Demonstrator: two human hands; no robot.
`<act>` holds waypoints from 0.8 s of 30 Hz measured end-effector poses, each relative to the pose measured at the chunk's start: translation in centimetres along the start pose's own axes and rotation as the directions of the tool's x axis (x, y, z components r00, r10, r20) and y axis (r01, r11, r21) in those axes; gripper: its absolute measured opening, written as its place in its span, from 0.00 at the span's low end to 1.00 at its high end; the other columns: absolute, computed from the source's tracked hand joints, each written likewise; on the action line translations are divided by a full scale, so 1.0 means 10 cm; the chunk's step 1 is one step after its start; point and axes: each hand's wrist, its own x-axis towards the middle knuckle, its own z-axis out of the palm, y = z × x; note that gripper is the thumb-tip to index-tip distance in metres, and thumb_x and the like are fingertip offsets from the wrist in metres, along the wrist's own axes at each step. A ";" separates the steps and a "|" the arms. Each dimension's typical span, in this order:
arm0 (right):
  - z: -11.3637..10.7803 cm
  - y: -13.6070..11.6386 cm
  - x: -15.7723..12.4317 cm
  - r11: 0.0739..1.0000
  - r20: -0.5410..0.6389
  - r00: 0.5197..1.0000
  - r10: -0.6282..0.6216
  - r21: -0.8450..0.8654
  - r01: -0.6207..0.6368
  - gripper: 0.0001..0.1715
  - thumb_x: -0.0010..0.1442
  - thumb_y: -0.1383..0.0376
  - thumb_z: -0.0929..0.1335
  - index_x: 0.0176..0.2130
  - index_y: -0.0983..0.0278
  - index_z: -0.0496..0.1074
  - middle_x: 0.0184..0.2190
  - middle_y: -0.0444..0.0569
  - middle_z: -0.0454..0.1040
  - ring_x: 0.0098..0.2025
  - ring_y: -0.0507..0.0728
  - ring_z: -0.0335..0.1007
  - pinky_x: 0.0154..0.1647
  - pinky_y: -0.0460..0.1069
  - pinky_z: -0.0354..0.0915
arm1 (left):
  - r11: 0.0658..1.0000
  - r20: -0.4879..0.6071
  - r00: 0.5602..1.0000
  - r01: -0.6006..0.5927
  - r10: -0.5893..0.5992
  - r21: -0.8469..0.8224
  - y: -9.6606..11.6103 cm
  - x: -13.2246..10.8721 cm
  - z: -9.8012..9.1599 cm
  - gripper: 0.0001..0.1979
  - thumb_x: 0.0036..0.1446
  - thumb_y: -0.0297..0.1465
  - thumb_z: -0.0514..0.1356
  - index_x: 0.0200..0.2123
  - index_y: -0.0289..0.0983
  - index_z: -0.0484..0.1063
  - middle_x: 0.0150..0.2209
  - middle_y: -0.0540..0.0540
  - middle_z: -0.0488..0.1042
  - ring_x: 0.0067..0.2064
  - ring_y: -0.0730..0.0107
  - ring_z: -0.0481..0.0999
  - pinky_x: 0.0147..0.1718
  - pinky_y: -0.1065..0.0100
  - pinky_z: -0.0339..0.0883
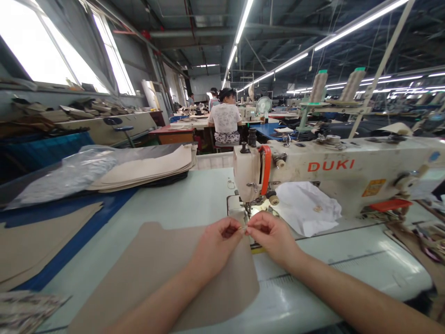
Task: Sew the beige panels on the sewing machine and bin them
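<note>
Just in front of the sewing machine's needle area (pixel 247 208), my left hand (pixel 222 236) and my right hand (pixel 269 234) meet fingertip to fingertip. Both are closed in a pinch. Something tiny and pale shows between the fingertips, too small to name. Under my left hand and forearm lies a large flat beige-grey panel (pixel 156 260) with rounded corners, its right edge near the needle plate. The white sewing machine (pixel 295 162), marked DUKI, stands right behind my hands, its lamp lit.
A white crumpled cloth (pixel 306 208) lies under the machine arm. Stacked beige panels (pixel 149 169) and a clear plastic bag (pixel 76 171) rest at left, with more panels (pixel 52 241) on blue material. Thread cones (pixel 318 87) stand behind the machine. A person (pixel 224 116) sits further ahead.
</note>
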 end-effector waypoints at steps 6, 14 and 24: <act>-0.03 -0.05 -0.01 0.999 0.098 0.995 0.023 -0.049 -0.018 0.05 0.55 0.64 0.66 0.29 0.63 0.70 0.23 0.43 0.73 0.27 0.51 0.69 0.30 0.45 0.63 | 1.000 0.016 1.000 0.006 -0.006 0.006 0.05 -0.01 0.00 0.09 0.51 0.37 0.60 0.28 0.37 0.72 0.26 0.50 0.75 0.30 0.69 0.73 0.31 0.71 0.65; -0.08 -0.03 0.00 0.985 0.121 0.993 -0.013 -0.171 0.034 0.06 0.57 0.67 0.63 0.30 0.63 0.69 0.24 0.42 0.70 0.27 0.51 0.65 0.30 0.44 0.61 | 0.990 0.061 0.994 0.087 -0.094 0.107 0.21 0.01 -0.07 0.09 0.48 0.36 0.59 0.30 0.38 0.76 0.28 0.51 0.78 0.33 0.66 0.75 0.34 0.70 0.65; -0.09 -0.08 0.00 0.982 0.138 0.990 0.004 -0.186 0.021 0.06 0.56 0.68 0.63 0.28 0.64 0.67 0.22 0.40 0.67 0.25 0.50 0.62 0.28 0.44 0.58 | 0.993 0.055 0.995 0.075 -0.080 0.092 0.11 0.02 -0.07 0.09 0.48 0.35 0.57 0.28 0.37 0.74 0.26 0.50 0.77 0.31 0.67 0.75 0.33 0.71 0.66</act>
